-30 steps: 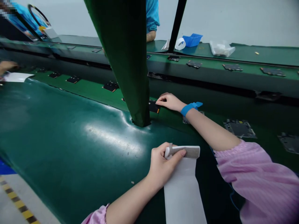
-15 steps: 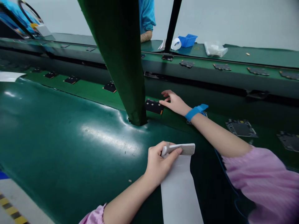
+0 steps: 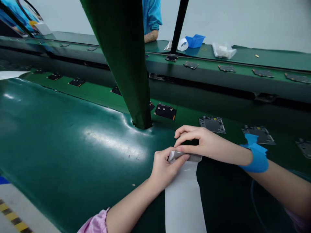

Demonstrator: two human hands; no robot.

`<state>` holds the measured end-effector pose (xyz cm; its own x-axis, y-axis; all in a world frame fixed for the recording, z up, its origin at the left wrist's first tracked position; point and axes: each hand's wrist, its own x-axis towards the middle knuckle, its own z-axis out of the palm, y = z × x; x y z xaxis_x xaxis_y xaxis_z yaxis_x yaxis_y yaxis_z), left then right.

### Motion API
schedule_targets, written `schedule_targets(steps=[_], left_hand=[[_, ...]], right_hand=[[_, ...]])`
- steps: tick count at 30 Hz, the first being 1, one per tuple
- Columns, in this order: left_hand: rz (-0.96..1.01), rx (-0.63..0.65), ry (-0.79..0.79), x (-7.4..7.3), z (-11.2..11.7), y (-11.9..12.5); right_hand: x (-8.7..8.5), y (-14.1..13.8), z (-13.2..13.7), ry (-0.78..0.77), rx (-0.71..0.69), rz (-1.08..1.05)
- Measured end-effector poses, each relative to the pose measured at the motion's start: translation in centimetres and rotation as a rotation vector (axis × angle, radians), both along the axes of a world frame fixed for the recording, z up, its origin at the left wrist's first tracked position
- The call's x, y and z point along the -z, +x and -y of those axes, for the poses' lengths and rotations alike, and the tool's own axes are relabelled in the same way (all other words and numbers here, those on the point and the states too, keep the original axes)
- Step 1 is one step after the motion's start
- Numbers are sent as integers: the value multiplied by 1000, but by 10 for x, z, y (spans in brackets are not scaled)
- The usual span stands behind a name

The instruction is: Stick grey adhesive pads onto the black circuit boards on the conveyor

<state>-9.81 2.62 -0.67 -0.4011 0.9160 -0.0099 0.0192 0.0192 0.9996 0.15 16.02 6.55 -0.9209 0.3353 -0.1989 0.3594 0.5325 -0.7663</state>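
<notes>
My left hand [image 3: 165,170] grips the folded top end of a long white paper strip [image 3: 183,200], with its thumb pressed on a grey band [image 3: 195,157] there. The strip hangs down toward the bottom edge of the view. Over that fold, my right hand [image 3: 202,140] has its thumb and index finger pinched together at the band's left end; whatever is between them is hidden. A blue wrist strap [image 3: 256,157] circles my right wrist. Just beyond my hands, a black circuit board [image 3: 165,111] and a grey circuit board [image 3: 212,124] lie on the green conveyor belt.
A thick green post [image 3: 131,64] rises from the green table mat [image 3: 60,145], left of my hands. Several boards line a second belt [image 3: 206,68]. Behind it are a blue bin [image 3: 195,41], a white roll [image 3: 182,44], a plastic bag [image 3: 223,50] and a co-worker's blue sleeve [image 3: 153,16].
My right hand has come back from the black board to the top of the strip, its fingertips now together. Boards on the near belt have shifted right, those on the far belt left.
</notes>
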Motion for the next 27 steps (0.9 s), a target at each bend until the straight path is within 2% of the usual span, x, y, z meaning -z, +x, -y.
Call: schedule_targets(steps=[9,20,27], left_hand=[[17,50,-28,2,2,-1],[11,91,-43,0,2,0],[-18,95,-39,-2,2,0]], right_hand=[[2,5,-9,-62,-183,-13],[14,4,-11,-91,-235,-101],[11,1,-13,-133,-244,-41]])
